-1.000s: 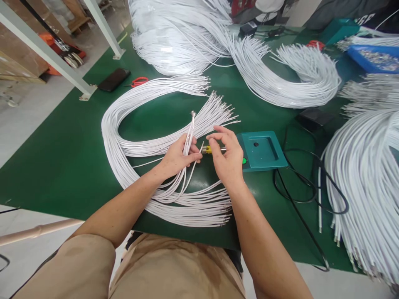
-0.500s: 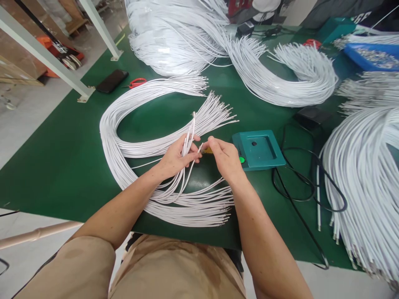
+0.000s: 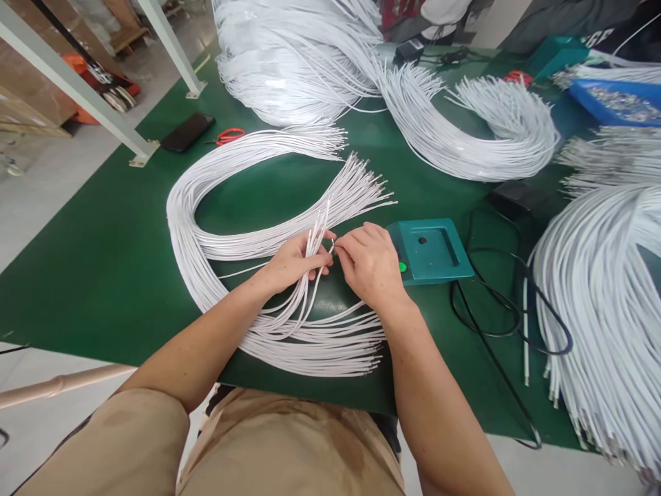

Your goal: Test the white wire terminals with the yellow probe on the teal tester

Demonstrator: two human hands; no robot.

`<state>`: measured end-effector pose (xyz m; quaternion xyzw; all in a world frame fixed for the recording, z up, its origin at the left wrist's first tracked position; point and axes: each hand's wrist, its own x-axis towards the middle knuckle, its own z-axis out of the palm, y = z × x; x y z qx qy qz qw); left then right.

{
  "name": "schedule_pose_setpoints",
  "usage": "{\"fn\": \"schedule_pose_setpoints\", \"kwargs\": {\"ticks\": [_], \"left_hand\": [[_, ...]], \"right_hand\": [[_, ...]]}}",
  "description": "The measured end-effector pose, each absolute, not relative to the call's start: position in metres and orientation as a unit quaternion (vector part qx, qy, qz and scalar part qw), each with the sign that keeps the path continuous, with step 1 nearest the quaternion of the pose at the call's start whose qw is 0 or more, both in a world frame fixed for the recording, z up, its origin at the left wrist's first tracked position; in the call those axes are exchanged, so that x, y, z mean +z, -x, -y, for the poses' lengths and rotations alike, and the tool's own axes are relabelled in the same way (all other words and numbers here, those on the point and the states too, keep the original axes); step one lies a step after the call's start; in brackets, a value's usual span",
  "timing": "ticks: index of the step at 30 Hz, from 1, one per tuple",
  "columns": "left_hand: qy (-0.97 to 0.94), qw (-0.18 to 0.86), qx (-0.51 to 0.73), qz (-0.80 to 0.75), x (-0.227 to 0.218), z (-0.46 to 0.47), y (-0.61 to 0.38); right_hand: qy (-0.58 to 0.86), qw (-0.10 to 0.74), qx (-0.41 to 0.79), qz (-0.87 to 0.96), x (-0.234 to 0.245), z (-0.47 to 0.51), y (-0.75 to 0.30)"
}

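Several white wires (image 3: 304, 296) stand up out of my left hand (image 3: 297, 262), whose fingers are closed round them. One wire end (image 3: 332, 244) sticks out at the left fingertips. My right hand (image 3: 369, 262) pinches at the tip of that end, its thumb and forefinger pressed together. Just behind the right hand is a small teal machine (image 3: 434, 251) with a green lit button (image 3: 402, 266); the hand hides its left front. A curved bundle of white wires (image 3: 180, 220) lies around and behind my left hand, with more wire ends (image 3: 330, 351) fanned out below.
A big white wire heap (image 3: 294, 62) and a curled bundle (image 3: 496, 151) lie at the back. Another large bundle (image 3: 604, 296) sits right. A black cable (image 3: 478, 327) loops beside the machine. Red scissors (image 3: 230, 136), a phone (image 3: 187, 132) and a blue tray of metal parts (image 3: 589, 103) are farther off.
My right hand has turned and closed in on the wire end, covering the yellow part seen between the hands before. My left hand keeps its grip, its wires leaning slightly differently.
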<state>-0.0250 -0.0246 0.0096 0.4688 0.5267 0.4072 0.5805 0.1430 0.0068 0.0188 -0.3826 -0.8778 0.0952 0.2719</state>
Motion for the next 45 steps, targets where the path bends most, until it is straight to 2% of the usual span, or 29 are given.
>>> {"fn": "schedule_pose_setpoints", "kwargs": {"ticks": [4, 10, 25, 30, 33, 38, 40, 43, 45], "left_hand": [[-0.452, 0.579, 0.404, -0.545, 0.007, 0.023, 0.025], [-0.459, 0.566, 0.400, -0.556, 0.007, 0.023, 0.023], [-0.486, 0.524, 0.371, -0.593, -0.010, 0.023, 0.021], [-0.487, 0.531, 0.369, -0.587, -0.008, 0.023, 0.022], [-0.496, 0.536, 0.359, -0.581, -0.006, 0.022, 0.026], [-0.497, 0.540, 0.363, -0.575, -0.003, 0.021, 0.036], [-0.492, 0.542, 0.375, -0.570, -0.002, 0.021, 0.039], [-0.481, 0.563, 0.379, -0.554, -0.002, 0.019, 0.043], [-0.477, 0.578, 0.379, -0.543, -0.004, 0.018, 0.044]], "right_hand": [[0.411, 0.224, 0.016, 0.884, 0.024, -0.010, -0.150], [0.430, 0.155, 0.029, 0.889, 0.025, -0.016, -0.161], [0.433, 0.197, 0.046, 0.879, 0.023, -0.019, -0.165], [0.541, 0.273, -0.031, 0.795, 0.023, -0.019, -0.176], [0.589, 0.271, -0.054, 0.759, 0.018, -0.022, -0.182], [0.587, 0.262, -0.058, 0.764, 0.016, -0.023, -0.183], [0.571, 0.284, -0.045, 0.769, 0.022, -0.020, -0.179], [0.483, 0.315, 0.048, 0.816, 0.032, -0.006, -0.165], [0.374, 0.284, 0.127, 0.873, 0.036, 0.007, -0.152]]}}
